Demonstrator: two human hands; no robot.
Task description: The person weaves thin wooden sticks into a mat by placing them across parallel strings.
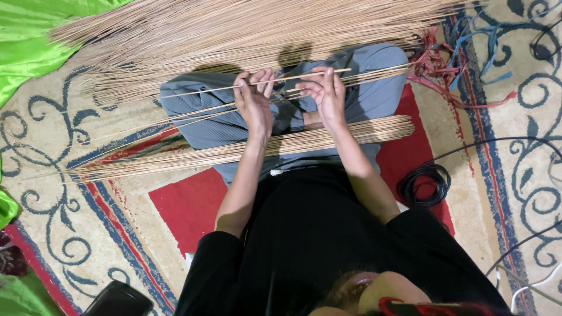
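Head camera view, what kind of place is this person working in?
Probably a room at home, used for handwork on the floor: a patterned carpet, a big pile of thin sticks, and loose black cable beside the seated person.

Floor = patterned carpet (515,117), beige w/ blue scrolls & red panels. Landmark: coiled black cable (424,184), lying on a red panel. Above the coil, red & blue strips (462,76) in a tangle on the carpet. Far left of the coil, green cloth (29,35) at the top corner. Big pile of thin sticks (234,35) up & left of the coil. Dark object (120,299) far down-left, kind unclear.
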